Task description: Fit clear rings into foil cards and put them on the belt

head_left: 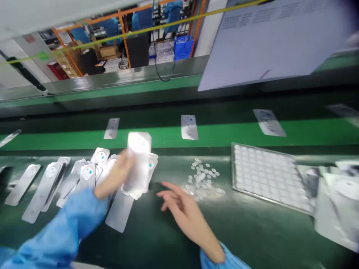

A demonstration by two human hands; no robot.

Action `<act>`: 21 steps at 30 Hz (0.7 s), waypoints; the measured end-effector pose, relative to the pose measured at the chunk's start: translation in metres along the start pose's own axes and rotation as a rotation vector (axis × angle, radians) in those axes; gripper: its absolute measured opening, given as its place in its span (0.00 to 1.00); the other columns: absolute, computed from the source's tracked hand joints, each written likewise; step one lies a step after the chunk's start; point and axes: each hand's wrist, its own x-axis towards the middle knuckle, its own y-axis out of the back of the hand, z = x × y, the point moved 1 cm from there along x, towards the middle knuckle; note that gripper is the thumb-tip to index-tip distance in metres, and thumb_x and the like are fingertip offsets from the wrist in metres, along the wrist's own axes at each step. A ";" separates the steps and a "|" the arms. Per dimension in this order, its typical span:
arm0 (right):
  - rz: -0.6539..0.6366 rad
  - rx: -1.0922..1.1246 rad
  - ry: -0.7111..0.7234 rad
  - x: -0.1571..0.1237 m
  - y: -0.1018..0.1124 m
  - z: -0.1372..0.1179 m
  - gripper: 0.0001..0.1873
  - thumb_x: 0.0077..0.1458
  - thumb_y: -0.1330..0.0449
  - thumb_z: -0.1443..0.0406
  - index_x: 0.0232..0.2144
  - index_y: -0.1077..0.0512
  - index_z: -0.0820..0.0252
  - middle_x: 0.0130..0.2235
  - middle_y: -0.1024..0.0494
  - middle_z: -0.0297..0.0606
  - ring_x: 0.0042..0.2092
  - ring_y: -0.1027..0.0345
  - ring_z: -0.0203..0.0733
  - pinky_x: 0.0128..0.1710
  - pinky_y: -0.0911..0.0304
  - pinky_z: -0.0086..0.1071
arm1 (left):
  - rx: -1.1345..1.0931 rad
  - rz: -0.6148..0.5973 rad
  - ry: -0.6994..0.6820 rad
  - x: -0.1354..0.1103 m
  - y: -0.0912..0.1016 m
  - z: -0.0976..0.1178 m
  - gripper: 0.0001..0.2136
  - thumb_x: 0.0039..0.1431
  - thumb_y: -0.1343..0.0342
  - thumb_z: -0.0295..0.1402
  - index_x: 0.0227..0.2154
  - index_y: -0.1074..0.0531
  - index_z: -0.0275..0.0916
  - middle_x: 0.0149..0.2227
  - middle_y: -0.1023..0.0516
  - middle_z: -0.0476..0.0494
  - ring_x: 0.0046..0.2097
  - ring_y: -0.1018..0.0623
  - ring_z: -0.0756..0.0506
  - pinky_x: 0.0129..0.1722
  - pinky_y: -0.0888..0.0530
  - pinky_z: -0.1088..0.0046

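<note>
My left hand (119, 173) is closed on a pale, flat rectangular piece with rounded corners (139, 164), lifted over a pile of similar flat pieces (87, 172). Motion smears both the hand and the piece. Several pieces in the pile carry a round white mark with a teal dot. To the right, my right hand (185, 215) hovers with fingers spread and holds nothing. Just beyond its fingers lies a scatter of small clear and white rings (202, 175) on the dark green worktop (157, 239).
A white tray with a grid of cells (263, 175) lies right of the rings. Pale bags or sheets (339, 201) are heaped at far right. Flat pieces (189, 127) sit spaced along the green strip (224, 132) behind. A large paper sheet (260, 45) hangs at upper right.
</note>
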 end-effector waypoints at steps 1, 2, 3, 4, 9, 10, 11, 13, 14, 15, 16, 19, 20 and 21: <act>-0.046 0.026 -0.004 -0.003 -0.007 0.000 0.28 0.68 0.47 0.45 0.52 0.27 0.62 0.34 0.18 0.40 0.31 0.24 0.43 0.32 0.29 0.32 | -0.024 -0.089 0.036 -0.014 -0.016 -0.013 0.17 0.61 0.36 0.45 0.45 0.20 0.38 0.41 0.17 0.41 0.48 0.20 0.36 0.49 0.25 0.64; -0.068 0.018 -0.009 -0.007 -0.010 0.002 0.26 0.69 0.48 0.46 0.48 0.26 0.61 0.32 0.20 0.38 0.31 0.26 0.42 0.31 0.31 0.32 | -0.075 -0.191 0.089 -0.028 -0.032 -0.027 0.17 0.63 0.37 0.45 0.47 0.20 0.37 0.41 0.17 0.40 0.46 0.19 0.37 0.47 0.25 0.65; -0.075 -0.015 -0.019 -0.014 -0.009 0.007 0.25 0.70 0.49 0.46 0.42 0.25 0.61 0.30 0.22 0.37 0.30 0.28 0.42 0.31 0.33 0.31 | -0.153 -0.274 0.146 -0.042 -0.046 -0.041 0.18 0.64 0.38 0.44 0.51 0.22 0.37 0.42 0.16 0.40 0.45 0.19 0.38 0.47 0.25 0.65; -0.079 -0.059 -0.034 -0.022 -0.006 0.013 0.25 0.71 0.49 0.46 0.37 0.26 0.60 0.29 0.24 0.36 0.30 0.30 0.41 0.30 0.35 0.31 | -0.239 -0.328 0.198 -0.054 -0.059 -0.053 0.20 0.65 0.38 0.43 0.56 0.25 0.38 0.43 0.16 0.40 0.45 0.18 0.39 0.47 0.24 0.66; -0.221 -0.250 -0.104 -0.057 0.015 0.027 0.24 0.73 0.51 0.50 0.27 0.36 0.57 0.23 0.32 0.30 0.24 0.41 0.37 0.25 0.46 0.31 | -0.589 -0.338 0.453 -0.076 -0.093 -0.083 0.32 0.59 0.31 0.36 0.65 0.34 0.41 0.50 0.16 0.38 0.52 0.17 0.38 0.50 0.23 0.66; -0.232 -0.274 -0.104 -0.061 0.017 0.025 0.24 0.73 0.52 0.51 0.27 0.37 0.56 0.23 0.33 0.30 0.24 0.41 0.36 0.25 0.47 0.31 | -0.645 -0.357 0.498 -0.075 -0.095 -0.084 0.33 0.58 0.31 0.36 0.65 0.33 0.41 0.51 0.16 0.36 0.52 0.17 0.37 0.50 0.22 0.65; -0.231 -0.286 -0.105 -0.064 0.019 0.022 0.23 0.73 0.52 0.52 0.27 0.36 0.56 0.22 0.33 0.29 0.23 0.41 0.36 0.25 0.47 0.30 | -0.689 -0.375 0.528 -0.075 -0.097 -0.084 0.33 0.57 0.30 0.35 0.64 0.32 0.40 0.51 0.16 0.35 0.53 0.17 0.36 0.50 0.22 0.63; -0.168 -0.273 -0.099 -0.067 0.022 0.016 0.21 0.74 0.51 0.53 0.31 0.33 0.57 0.22 0.32 0.29 0.23 0.38 0.36 0.23 0.44 0.30 | -0.714 -0.389 0.545 -0.074 -0.099 -0.083 0.32 0.54 0.29 0.34 0.62 0.30 0.38 0.49 0.16 0.34 0.51 0.16 0.35 0.50 0.21 0.61; -0.101 -0.266 -0.080 -0.069 0.024 0.014 0.19 0.74 0.51 0.54 0.34 0.30 0.57 0.24 0.29 0.30 0.24 0.35 0.36 0.24 0.42 0.29 | -0.697 -0.383 0.544 -0.075 -0.101 -0.083 0.31 0.53 0.29 0.34 0.61 0.29 0.37 0.47 0.15 0.34 0.49 0.15 0.35 0.49 0.20 0.61; -0.011 -0.270 -0.042 -0.069 0.026 0.012 0.17 0.74 0.50 0.55 0.40 0.28 0.58 0.27 0.25 0.32 0.26 0.31 0.37 0.25 0.38 0.29 | -0.667 -0.374 0.539 -0.076 -0.102 -0.083 0.30 0.53 0.29 0.34 0.60 0.28 0.37 0.45 0.14 0.35 0.46 0.14 0.36 0.48 0.20 0.61; 0.093 -0.295 0.016 -0.070 0.027 0.012 0.14 0.73 0.48 0.57 0.45 0.27 0.59 0.31 0.22 0.35 0.29 0.27 0.38 0.27 0.34 0.29 | -0.625 -0.363 0.530 -0.076 -0.104 -0.084 0.29 0.54 0.29 0.35 0.59 0.27 0.36 0.43 0.14 0.36 0.43 0.14 0.36 0.46 0.20 0.61; 0.310 -0.469 0.246 -0.070 0.028 0.015 0.13 0.72 0.45 0.64 0.55 0.28 0.57 0.41 0.20 0.41 0.39 0.23 0.41 0.38 0.27 0.31 | -0.457 -0.304 0.469 -0.078 -0.108 -0.087 0.25 0.56 0.32 0.37 0.56 0.23 0.35 0.40 0.13 0.40 0.40 0.15 0.40 0.44 0.20 0.65; 0.317 -0.540 0.312 -0.069 0.028 0.018 0.14 0.72 0.45 0.66 0.56 0.27 0.56 0.42 0.20 0.42 0.41 0.23 0.42 0.40 0.27 0.32 | -0.398 -0.287 0.440 -0.078 -0.108 -0.087 0.23 0.57 0.33 0.38 0.55 0.22 0.35 0.41 0.14 0.40 0.41 0.15 0.41 0.45 0.21 0.67; 0.306 -0.604 0.364 -0.068 0.027 0.020 0.15 0.71 0.45 0.68 0.56 0.27 0.56 0.43 0.21 0.42 0.42 0.23 0.42 0.42 0.26 0.32 | -0.344 -0.283 0.412 -0.078 -0.108 -0.087 0.22 0.58 0.33 0.38 0.54 0.21 0.35 0.43 0.14 0.41 0.43 0.16 0.41 0.46 0.22 0.68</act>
